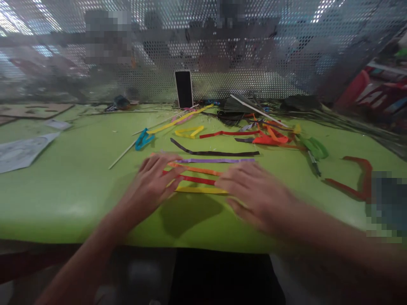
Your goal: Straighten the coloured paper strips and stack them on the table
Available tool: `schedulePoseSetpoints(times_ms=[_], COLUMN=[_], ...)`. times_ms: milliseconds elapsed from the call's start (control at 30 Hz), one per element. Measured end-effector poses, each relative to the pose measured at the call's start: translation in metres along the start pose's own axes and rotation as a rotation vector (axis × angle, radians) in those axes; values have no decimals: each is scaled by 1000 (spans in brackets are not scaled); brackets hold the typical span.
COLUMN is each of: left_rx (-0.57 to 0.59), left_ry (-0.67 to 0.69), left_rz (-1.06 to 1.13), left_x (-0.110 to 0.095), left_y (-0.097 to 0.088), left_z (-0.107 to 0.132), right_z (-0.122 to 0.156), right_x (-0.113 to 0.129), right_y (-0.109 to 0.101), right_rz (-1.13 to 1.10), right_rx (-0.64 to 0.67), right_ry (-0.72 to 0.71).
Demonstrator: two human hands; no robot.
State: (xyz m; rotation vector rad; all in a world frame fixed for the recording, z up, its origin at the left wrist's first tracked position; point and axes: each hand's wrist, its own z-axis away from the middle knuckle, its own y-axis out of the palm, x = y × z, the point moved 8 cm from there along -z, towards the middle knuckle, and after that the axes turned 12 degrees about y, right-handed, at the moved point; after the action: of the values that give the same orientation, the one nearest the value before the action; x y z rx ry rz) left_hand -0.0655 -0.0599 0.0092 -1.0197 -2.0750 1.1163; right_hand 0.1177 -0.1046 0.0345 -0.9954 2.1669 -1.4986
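Side by side on the green tabletop lie a purple strip [219,161], an orange strip [203,170], a red strip [200,180] and a yellow strip [200,190]. My left hand [154,180] rests over their left ends, fingers stretched out and apart. Over the right ends lies my right hand [256,190], slightly blurred, its fingers extended and covering the ends of the orange, red and yellow strips. A dark strip [219,153] with a bent left end sits just beyond the purple one, touched by neither hand.
Beyond are a folded blue strip [144,139], yellow strip [190,132], red strip [229,133] and tangled orange strips [271,133]. A phone [184,89] leans against a perforated metal screen [210,51]. A pen-like tool [313,163] lies right, paper [28,152] left.
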Motion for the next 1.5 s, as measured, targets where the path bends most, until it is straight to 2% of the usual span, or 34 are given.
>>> schedulePoseSetpoints(times_ms=[67,133,200,300,400,467,600,700,833,1033,1133,1233,1300,1367,1500], left_rx=[29,122,206,270,287,266,257,255,260,273,260,240,243,267,317], left_ry=[20,45,58,35,-49,-137,-331,-404,-394,-370,-360,-411,-432,-418,-372], left_rz=[72,119,130,122,158,256,487,563,638,672,643,589,573,588,601], left_x=[14,31,49,75,97,111,138,152,153,142,142,151,155,154,145], left_y=[0,10,23,39,47,50,61,65,62,61,57,51,51,54,63], left_z=[-15,-31,-45,-57,-54,-46,-25,-14,-10,-13,-15,-12,-10,-9,-11], right_z=[-20,-36,-47,-58,-66,-70,-74,-74,-72,-68,-65,-61,-58,-55,-52], right_x=[-31,-66,-95,-118,-124,-121,-114,-111,-110,-120,-129,-144,-154,-160,-157], right_y=[-4,-1,10,34,54,61,65,65,66,59,41,16,7,8,24], right_rz=[20,32,19,13,27,3,-46,-35,-5,-92,-143,-139,-128,-123,-121], right_rx=[73,169,268,373,413,416,385,343,318,315,254,150,139,175,236], right_ry=[108,209,271,292,282,258,191,158,154,230,263,323,357,364,337])
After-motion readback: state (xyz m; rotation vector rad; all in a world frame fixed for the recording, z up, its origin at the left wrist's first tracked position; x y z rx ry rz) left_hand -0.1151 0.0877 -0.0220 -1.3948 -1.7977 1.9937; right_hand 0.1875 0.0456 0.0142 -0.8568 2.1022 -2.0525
